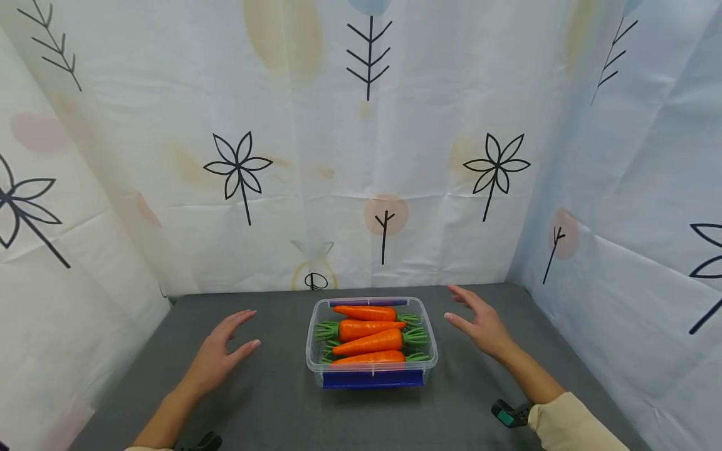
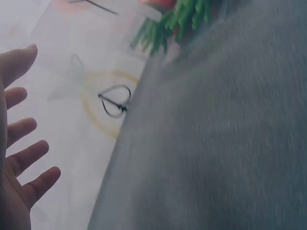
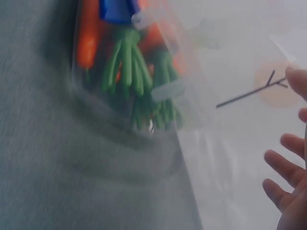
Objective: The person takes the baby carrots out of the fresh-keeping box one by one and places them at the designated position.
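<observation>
In the head view, a clear plastic box (image 1: 372,366) with blue side clips stands on the dark grey table, and several orange carrots (image 1: 369,344) with green tops lie in it. To its left my left hand (image 1: 220,351) hovers with fingers spread, holding nothing. On the other side my right hand (image 1: 479,322) is also apart from the box, its fingers loosely extended. Green carrot tops (image 2: 180,21) show at the top of the left wrist view. Through the box wall in the right wrist view, carrots (image 3: 88,40) appear behind a blue clip (image 3: 117,10).
White cloth (image 1: 338,156) printed with leaves and flowers hangs behind the grey table (image 1: 271,407) and along both sides. A dark band with a camera (image 1: 507,413) sits on the right wrist, beside a beige sleeve (image 1: 570,426).
</observation>
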`<state>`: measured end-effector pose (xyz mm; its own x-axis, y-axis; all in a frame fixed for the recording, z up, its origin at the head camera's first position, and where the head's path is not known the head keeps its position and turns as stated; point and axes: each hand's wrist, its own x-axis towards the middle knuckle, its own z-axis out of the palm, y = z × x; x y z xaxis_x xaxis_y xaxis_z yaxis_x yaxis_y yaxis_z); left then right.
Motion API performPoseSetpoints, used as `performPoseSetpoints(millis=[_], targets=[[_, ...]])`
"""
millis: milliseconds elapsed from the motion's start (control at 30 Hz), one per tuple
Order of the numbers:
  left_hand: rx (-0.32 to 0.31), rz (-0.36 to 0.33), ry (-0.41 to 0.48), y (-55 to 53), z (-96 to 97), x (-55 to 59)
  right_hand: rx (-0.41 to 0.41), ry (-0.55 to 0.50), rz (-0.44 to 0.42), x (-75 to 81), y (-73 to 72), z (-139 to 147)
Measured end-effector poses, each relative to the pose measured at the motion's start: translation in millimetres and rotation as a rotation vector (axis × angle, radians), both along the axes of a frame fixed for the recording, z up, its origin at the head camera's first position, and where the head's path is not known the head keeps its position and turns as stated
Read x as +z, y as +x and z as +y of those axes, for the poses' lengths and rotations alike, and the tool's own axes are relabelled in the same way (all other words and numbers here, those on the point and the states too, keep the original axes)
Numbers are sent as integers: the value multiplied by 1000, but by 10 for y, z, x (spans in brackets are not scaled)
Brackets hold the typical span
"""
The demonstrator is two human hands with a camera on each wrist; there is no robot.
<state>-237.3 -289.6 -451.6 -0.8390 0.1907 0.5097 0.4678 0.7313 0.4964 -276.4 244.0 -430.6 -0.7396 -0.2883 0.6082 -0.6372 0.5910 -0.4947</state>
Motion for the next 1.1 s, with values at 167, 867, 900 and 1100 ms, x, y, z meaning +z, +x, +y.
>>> performPoseSetpoints(millis=[167, 867, 900, 1100], targets=[[-41, 15, 61, -8, 157, 66, 61, -2, -20, 67, -46, -139], [-129, -97, 307, -41, 759, 35, 321, 193, -428, 390, -202, -650], [-132, -112, 318, -44, 784, 27, 334, 203, -448, 398, -212, -670], [-182, -150, 397, -73, 901, -55, 376, 264, -557, 416, -286, -787]])
